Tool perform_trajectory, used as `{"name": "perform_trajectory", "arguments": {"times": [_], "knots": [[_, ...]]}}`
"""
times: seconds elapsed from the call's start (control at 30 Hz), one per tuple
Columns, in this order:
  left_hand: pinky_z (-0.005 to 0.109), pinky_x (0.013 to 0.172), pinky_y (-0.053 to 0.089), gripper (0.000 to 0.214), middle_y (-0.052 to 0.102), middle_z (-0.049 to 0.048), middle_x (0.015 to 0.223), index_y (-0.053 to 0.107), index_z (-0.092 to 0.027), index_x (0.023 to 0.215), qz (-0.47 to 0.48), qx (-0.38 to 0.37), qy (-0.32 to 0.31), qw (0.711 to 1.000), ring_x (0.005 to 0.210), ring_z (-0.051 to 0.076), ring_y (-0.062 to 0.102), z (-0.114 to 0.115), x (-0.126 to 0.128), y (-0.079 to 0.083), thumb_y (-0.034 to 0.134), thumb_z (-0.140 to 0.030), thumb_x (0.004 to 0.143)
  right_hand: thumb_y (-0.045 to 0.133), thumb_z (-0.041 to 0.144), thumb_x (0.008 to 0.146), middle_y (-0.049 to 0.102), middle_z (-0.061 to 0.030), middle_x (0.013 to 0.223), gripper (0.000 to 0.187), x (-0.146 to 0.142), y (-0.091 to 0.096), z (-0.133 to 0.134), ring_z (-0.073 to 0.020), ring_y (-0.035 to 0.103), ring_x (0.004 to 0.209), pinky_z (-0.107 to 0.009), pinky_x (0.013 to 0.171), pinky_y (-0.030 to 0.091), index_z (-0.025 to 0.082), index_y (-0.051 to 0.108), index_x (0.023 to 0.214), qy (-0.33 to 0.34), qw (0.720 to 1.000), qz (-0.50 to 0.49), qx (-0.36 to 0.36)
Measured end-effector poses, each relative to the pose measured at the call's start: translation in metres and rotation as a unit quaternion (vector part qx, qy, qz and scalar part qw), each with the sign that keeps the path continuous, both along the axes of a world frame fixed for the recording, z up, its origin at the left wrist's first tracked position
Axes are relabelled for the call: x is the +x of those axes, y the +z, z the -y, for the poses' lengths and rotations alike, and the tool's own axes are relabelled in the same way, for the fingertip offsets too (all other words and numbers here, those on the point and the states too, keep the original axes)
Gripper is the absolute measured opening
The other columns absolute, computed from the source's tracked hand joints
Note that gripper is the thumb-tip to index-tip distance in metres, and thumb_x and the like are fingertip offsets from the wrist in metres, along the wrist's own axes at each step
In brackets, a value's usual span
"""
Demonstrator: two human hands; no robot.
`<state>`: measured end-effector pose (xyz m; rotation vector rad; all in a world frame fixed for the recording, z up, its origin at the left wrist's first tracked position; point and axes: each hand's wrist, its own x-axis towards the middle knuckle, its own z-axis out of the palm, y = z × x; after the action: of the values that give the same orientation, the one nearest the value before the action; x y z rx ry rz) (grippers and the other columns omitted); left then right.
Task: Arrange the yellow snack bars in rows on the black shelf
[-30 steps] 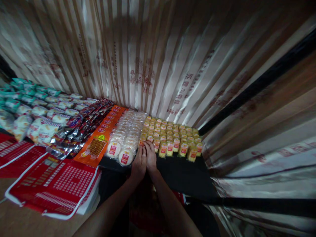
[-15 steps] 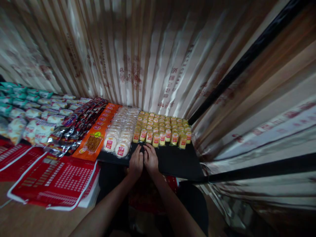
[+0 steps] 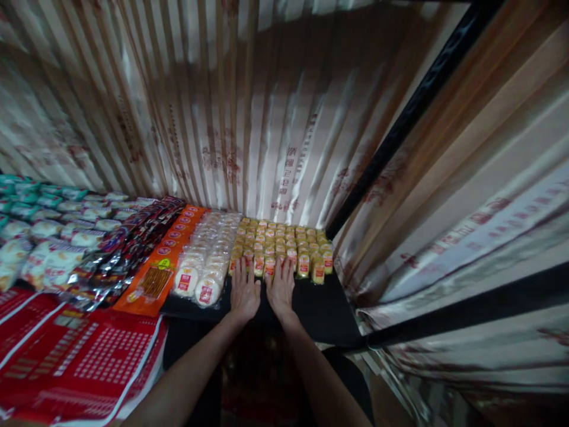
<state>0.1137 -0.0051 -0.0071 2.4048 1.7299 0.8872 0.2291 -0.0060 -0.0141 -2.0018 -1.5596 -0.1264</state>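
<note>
My left hand (image 3: pixel 244 290) and my right hand (image 3: pixel 281 287) lie flat side by side on a black shelf board (image 3: pixel 320 309), fingers stretched out. Their fingertips touch the front row of small yellow wrapped snacks with red labels (image 3: pixel 284 246), which stand in several tight rows. Neither hand holds anything. Just left of the left hand lie round white cakes in clear wrappers (image 3: pixel 205 261).
Further left lie orange snack packets (image 3: pixel 165 261), dark shiny packets (image 3: pixel 116 249), white and green packs (image 3: pixel 40 219), and red printed bags (image 3: pixel 75 356). Striped shiny curtains (image 3: pixel 249 118) hang close behind and to the right, with black frame bars (image 3: pixel 418 101).
Both hands were held close together with fingers bunched at the snacks' front row; now they are spread flat and slightly apart. The view has tilted and shifted left.
</note>
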Motion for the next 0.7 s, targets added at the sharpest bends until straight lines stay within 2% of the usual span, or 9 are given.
{"name": "perform_trajectory", "arguments": {"times": [0.17,0.43,0.57,0.63,0.7], "knots": [[0.048,0.108,0.022,0.058,0.021,0.0140,0.147,0.017,-0.009,0.140,-0.035,0.027,0.008,0.999,0.137,0.026,0.007,-0.013,0.003,-0.010,0.035,-0.022,0.086,0.027,0.037,0.090,0.012,-0.0122,0.149,0.060,-0.004,-0.015,-0.011,-0.0249,0.005,0.137,-0.045,0.102,0.027,0.014,0.008,0.143,0.023,1.000,-0.008,0.020],[0.053,0.108,0.017,0.056,0.021,0.0138,0.146,0.026,-0.015,0.138,-0.054,0.059,0.017,0.997,0.136,0.029,0.010,-0.013,0.002,-0.011,0.038,-0.031,0.086,0.026,0.038,0.090,0.013,-0.0136,0.149,0.059,-0.006,-0.018,-0.009,-0.0282,0.002,0.136,-0.050,0.105,0.018,0.013,0.014,0.142,0.016,0.999,-0.020,0.043],[0.053,0.108,0.017,0.058,0.020,0.0127,0.147,0.027,-0.017,0.138,-0.060,0.066,0.009,0.996,0.136,0.030,0.011,-0.013,0.010,-0.008,0.040,-0.037,0.086,0.019,0.033,0.092,0.015,-0.0142,0.148,0.055,-0.002,-0.017,-0.008,-0.0249,0.006,0.137,-0.051,0.105,0.020,0.012,0.010,0.142,0.035,0.989,-0.106,0.096],[0.052,0.108,0.018,0.059,0.021,0.0128,0.147,0.026,-0.015,0.138,-0.061,0.071,-0.001,0.996,0.136,0.029,0.011,-0.014,0.018,-0.009,0.039,-0.039,0.086,0.017,0.033,0.092,0.020,-0.0144,0.146,0.055,0.002,-0.018,-0.007,-0.0228,0.013,0.136,-0.048,0.106,0.022,0.012,0.012,0.142,0.026,0.978,-0.167,0.121],[0.051,0.109,0.018,0.061,0.022,0.0128,0.146,0.024,-0.013,0.139,-0.059,0.075,-0.004,0.995,0.136,0.029,0.011,-0.017,0.025,-0.010,0.039,-0.040,0.086,0.017,0.034,0.091,0.029,-0.0148,0.143,0.053,0.006,-0.018,-0.006,-0.0213,0.023,0.133,-0.046,0.105,0.025,0.012,0.020,0.140,0.005,0.966,-0.216,0.140]]}}
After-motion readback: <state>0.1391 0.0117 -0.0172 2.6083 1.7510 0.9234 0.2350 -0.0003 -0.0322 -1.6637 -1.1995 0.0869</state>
